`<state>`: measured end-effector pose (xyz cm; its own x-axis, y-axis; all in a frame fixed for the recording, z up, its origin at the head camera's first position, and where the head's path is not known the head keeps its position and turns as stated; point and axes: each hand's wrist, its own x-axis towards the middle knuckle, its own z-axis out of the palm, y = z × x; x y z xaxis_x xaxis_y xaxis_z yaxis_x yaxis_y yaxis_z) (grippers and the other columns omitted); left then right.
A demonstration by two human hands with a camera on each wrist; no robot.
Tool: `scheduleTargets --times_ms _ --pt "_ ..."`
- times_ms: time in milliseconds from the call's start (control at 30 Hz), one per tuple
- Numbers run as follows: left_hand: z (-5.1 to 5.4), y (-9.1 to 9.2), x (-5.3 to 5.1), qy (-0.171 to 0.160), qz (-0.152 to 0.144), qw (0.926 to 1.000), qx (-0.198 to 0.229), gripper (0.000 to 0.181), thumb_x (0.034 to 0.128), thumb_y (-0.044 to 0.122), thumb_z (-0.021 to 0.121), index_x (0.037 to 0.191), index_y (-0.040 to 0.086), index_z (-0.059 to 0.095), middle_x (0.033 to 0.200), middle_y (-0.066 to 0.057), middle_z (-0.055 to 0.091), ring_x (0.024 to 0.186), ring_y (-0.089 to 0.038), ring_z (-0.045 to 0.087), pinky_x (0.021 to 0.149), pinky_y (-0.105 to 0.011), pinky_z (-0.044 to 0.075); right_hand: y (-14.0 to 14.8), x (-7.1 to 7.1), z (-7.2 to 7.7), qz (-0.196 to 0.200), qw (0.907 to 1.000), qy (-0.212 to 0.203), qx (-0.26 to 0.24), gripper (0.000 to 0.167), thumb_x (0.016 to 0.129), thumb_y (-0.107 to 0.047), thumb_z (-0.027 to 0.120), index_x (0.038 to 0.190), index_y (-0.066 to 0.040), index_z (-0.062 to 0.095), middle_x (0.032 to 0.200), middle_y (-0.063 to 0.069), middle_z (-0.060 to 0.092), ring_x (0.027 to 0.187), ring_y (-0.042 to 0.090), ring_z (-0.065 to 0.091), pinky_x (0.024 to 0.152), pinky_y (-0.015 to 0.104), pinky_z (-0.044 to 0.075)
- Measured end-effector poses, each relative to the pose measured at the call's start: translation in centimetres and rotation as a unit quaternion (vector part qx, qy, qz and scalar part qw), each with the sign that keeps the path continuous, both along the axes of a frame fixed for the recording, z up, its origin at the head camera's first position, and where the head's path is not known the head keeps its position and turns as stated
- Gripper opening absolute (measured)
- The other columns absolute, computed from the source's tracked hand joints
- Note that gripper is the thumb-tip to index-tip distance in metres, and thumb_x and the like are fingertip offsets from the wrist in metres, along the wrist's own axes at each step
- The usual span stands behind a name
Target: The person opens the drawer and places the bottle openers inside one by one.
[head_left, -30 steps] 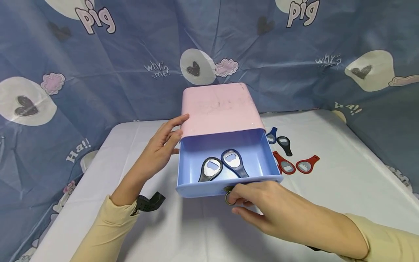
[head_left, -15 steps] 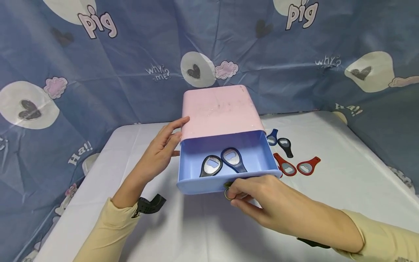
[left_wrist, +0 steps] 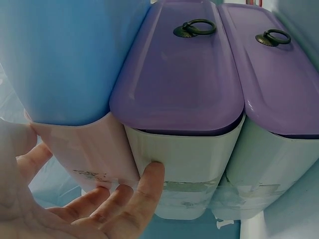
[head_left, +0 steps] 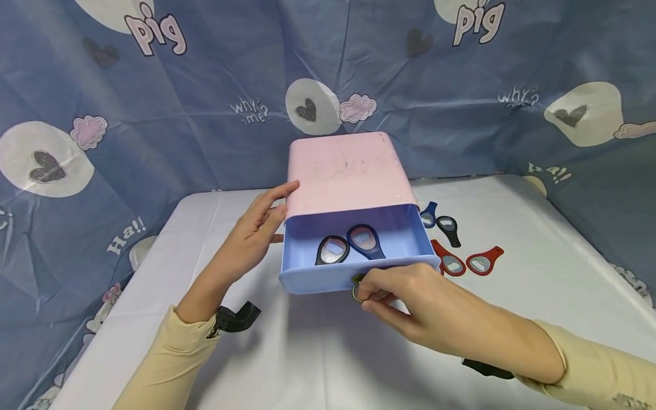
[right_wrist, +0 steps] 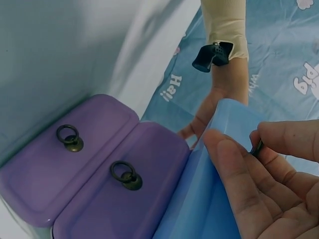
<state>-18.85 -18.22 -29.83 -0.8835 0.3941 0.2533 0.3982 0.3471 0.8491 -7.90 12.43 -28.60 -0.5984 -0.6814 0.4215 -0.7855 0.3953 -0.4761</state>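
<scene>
One black-rimmed bottle opener and one blue-rimmed bottle opener lie near the front edge of the light-blue plastic drawer, partly out of its pink plastic casing (head view). Left wrist view: left hand, fingers spread, touches the casing. Right wrist view: right hand pinches the drawer's dark metal ring.

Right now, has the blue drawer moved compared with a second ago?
Yes, the blue drawer has slid inward: its front is now closer to the pink casing.
</scene>
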Motion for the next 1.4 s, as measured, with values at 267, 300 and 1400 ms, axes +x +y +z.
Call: scheduleTargets --times_ms 267,300,1400 --pt "0.0 0.0 0.0 -0.002 -0.002 1.0 0.005 0.047 0.1174 0.033 0.043 0.165 0.034 0.043 0.169 -0.003 0.036 0.146 -0.035 0.054 0.102 -0.062 0.061 0.0 -0.7 0.0 -0.003 0.9998 -0.017 -0.003 0.012 0.1 -0.003 0.073 0.099 -0.014 0.07 0.097 -0.007 0.075 0.088 -0.002 0.071 0.083 0.014 0.062" --pt "0.0 0.0 0.0 -0.002 -0.002 1.0 0.004 0.048 0.1174 0.033 0.043 0.165 0.034 0.043 0.169 -0.003 0.036 0.146 -0.035 0.054 0.101 -0.062 0.061 0.0 -0.8 0.0 -0.006 0.9998 -0.018 -0.003 0.012 0.1 -0.003 0.073 0.099 -0.014 0.07 0.097 -0.007 0.075 0.088 -0.002 0.072 0.083 0.014 0.062" --pt "0.0 0.0 -0.2 -0.019 -0.001 0.9997 0.016 0.046 0.117 0.034 0.046 0.163 0.035 0.046 0.168 0.001 0.039 0.146 -0.032 0.054 0.102 -0.059 0.061 0.2 -4.0 0.7 -0.058 0.9974 -0.036 0.023 0.006 0.101 -0.011 0.075 0.104 -0.016 0.076 0.102 -0.008 0.079 0.094 0.003 0.077 0.084 0.021 0.064"
